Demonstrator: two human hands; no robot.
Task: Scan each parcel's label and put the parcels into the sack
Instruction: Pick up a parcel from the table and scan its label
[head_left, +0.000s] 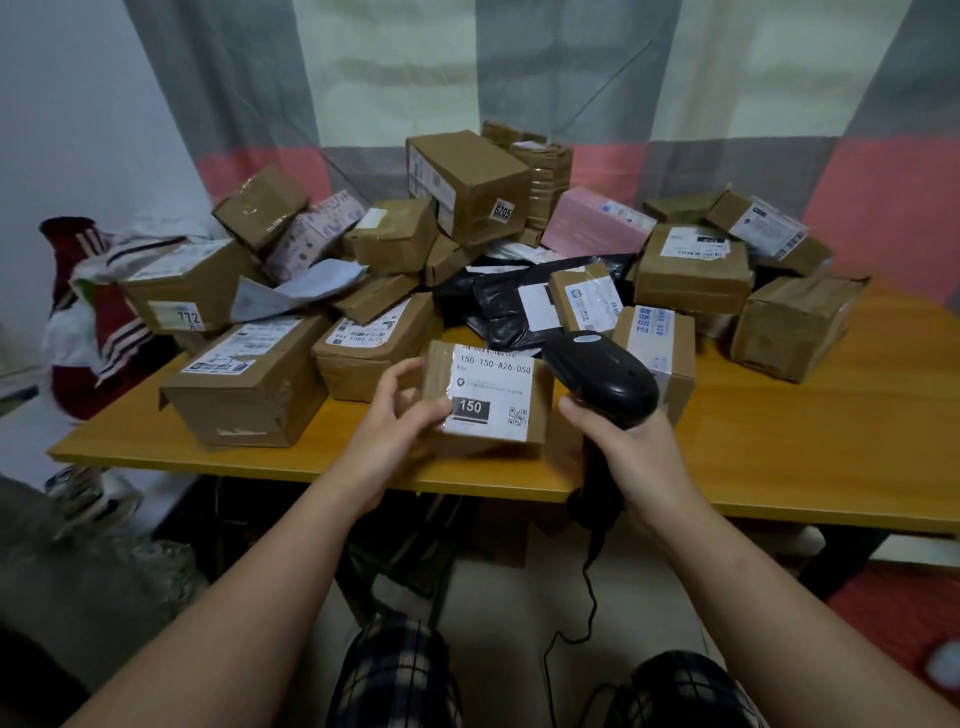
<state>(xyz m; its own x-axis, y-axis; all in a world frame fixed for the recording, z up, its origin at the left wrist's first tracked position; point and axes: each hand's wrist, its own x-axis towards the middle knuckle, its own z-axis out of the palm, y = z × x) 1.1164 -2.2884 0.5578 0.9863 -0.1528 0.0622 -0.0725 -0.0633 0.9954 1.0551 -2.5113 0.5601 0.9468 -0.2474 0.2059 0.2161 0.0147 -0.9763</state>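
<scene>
cardboard parcel (488, 400) in left hand (395, 415) grip; right hand (628, 457) w/ scanner (613, 379) beside.

I see one small brown parcel (485, 446) held up over the table's (805, 457) near edge, tilted toward me, its white label (493, 395) showing 150 and a QR code. The black corded scanner (613, 382) hovers over that same edge, further right. The remaining parcels (395, 244) lie heaped across the table's middle and back.
</scene>
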